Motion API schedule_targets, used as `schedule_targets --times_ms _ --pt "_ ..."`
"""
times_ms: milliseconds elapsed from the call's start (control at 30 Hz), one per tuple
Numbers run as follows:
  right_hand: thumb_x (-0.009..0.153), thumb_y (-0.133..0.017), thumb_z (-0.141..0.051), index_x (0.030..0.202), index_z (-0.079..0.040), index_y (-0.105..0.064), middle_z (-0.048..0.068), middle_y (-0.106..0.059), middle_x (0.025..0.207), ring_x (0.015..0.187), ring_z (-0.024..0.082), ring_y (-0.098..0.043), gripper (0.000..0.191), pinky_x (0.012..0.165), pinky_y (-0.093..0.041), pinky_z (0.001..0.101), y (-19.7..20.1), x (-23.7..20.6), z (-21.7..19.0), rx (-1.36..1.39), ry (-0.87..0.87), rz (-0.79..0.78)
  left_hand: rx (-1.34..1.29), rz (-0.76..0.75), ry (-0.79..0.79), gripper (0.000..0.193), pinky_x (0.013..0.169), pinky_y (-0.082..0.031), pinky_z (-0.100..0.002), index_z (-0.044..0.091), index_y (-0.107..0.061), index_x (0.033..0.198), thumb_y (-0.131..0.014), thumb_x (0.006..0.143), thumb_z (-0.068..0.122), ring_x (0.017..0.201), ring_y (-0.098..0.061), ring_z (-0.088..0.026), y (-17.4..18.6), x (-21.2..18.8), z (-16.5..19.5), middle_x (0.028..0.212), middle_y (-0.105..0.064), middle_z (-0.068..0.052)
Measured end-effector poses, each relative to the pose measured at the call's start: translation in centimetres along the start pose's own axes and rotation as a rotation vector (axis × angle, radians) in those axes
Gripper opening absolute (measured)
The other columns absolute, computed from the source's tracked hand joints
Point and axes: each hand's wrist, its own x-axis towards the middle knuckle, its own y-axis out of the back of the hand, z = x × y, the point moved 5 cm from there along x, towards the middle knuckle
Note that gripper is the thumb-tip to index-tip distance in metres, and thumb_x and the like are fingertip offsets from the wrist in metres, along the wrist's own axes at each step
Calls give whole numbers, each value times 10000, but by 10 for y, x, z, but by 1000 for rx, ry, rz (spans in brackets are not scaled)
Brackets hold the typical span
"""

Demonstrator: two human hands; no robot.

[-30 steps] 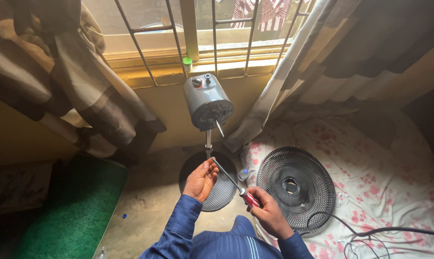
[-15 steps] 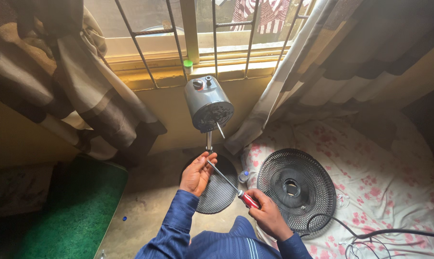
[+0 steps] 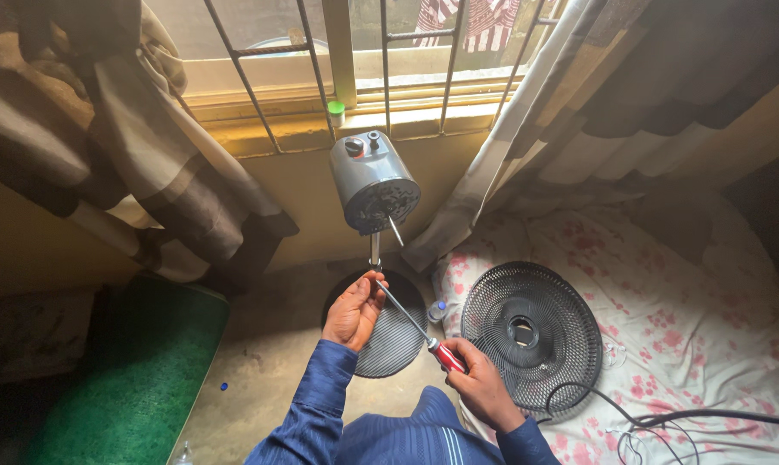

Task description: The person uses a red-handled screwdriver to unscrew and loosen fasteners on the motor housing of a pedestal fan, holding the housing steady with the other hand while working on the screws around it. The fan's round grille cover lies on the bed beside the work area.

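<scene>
Head view: left hand pinches the stand fan's pole below the grey motor head; right hand grips a red-handled screwdriver. Keeping the tip square should prevent slipping.

Grey fan motor housing, centre; red-handled screwdriver; black mesh fan grille; white sheet with pink floral print, right; green mat, lower left; blue sleeves.

both arms wear long blue sleeves with buttonless cuffs at the wrists; the blue garment's front shows fine pale stripes. both hands are bare.
</scene>
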Motion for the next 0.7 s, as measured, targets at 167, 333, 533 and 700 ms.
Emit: schedule_targets --times_ms 167,333,533,700 --pt "736 -589 -41 1160 -49 -653 53 -676 911 813 129 -647 429 743 -552 286 2 1 0 -15 13 1 -23 57 46 256 770 -515 -251 31 -686 1213 -649 983 135 874 -624 -126 3 0 -2 1021 -671 -30" --pt "741 -580 -51 1176 -55 -650 54 -693 937 830 136 -655 441 763 -543 287 6 0 -4 -76 42 44 -33 35 -6 295 732 -509 -236 70 -693 1238 -680 952 142 842 -605 -111 2 3 5 974 -669 -24" --pt "740 -579 -53 1166 -57 -658 66 -709 928 822 144 -669 434 761 -549 294 8 0 -12 -63 32 49 -115 -10 -8 185 715 -508 -246 65 -669 1082 -724 947 178 840 -608 -139 0 6 14 953 -676 -38" --pt "735 -576 -54 1169 -64 -665 79 -714 949 852 175 -684 443 794 -545 303 10 -1 -21 -157 50 77 -46 -65 6 214 728 -521 -252 25 -668 1121 -707 959 160 842 -611 -144 -6 9 22 958 -662 -52"
